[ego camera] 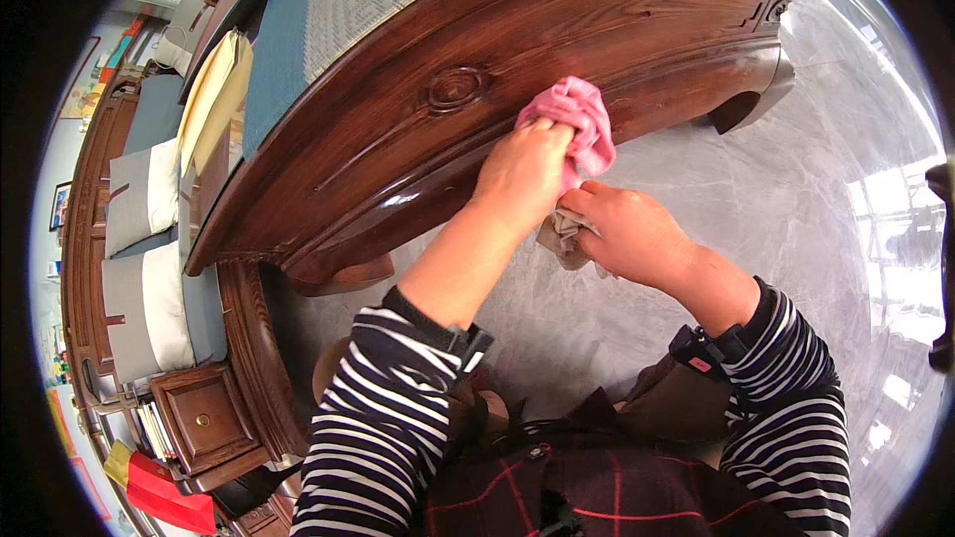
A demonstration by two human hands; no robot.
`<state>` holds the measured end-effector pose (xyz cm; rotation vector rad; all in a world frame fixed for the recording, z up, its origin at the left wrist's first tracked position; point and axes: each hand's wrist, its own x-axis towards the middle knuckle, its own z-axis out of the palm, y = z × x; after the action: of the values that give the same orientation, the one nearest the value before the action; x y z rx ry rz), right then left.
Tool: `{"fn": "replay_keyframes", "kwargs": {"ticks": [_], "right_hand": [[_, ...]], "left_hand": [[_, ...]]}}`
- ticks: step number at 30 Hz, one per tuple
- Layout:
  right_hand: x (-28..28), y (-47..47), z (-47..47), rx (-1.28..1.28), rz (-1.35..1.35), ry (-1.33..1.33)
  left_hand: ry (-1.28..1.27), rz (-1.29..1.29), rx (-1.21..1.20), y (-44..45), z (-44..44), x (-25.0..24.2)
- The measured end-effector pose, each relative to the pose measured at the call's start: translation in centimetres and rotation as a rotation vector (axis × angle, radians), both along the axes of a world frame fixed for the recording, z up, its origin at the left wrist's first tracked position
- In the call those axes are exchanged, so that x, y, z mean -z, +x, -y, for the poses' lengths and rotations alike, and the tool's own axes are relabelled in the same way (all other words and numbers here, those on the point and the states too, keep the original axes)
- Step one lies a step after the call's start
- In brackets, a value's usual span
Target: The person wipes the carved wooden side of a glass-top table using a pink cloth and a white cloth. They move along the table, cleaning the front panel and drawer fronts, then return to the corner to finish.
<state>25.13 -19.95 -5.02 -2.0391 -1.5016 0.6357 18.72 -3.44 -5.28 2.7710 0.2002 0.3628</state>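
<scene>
My left hand is closed around a bunched pink cloth, in front of the carved side panel of a dark wooden table. Just below and to the right, my right hand grips a crumpled greyish-beige cloth. The two hands are close together, and the pink cloth's lower end reaches down to the fingertips of the right hand. Whether the pink cloth touches the wood cannot be told.
A blue and grey runner and yellow sheets lie on the tabletop. Curved table feet stand on the grey marbled floor. At the left are a wooden sofa with cushions and a small wooden cabinet.
</scene>
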Motion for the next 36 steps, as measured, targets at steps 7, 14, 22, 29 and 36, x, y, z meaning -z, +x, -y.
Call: {"fn": "replay_keyframes", "kwargs": {"ticks": [7, 14, 22, 29, 36], "right_hand": [[0.5, -0.4, 0.3, -0.088, -0.055, 0.002], [0.2, -0.6, 0.7, -0.150, -0.048, 0.032], [1.0, -0.3, 1.6, -0.140, -0.053, -0.012], [1.1, 1.2, 3.2, -0.009, -0.051, -0.071], [0.6, 2.7, 4.4, 0.283, -0.059, -0.042]], "left_hand": [[0.051, -0.193, -0.402, -11.2, -2.5, -0.7], [0.036, -0.114, -0.519, -12.0, -3.5, 0.0], [-0.072, -0.072, -0.331, -5.6, -0.9, 0.5], [-0.111, -0.008, -0.117, 3.1, 3.1, 1.0], [-0.353, -0.020, 0.049, 4.4, 4.3, 0.8]]}}
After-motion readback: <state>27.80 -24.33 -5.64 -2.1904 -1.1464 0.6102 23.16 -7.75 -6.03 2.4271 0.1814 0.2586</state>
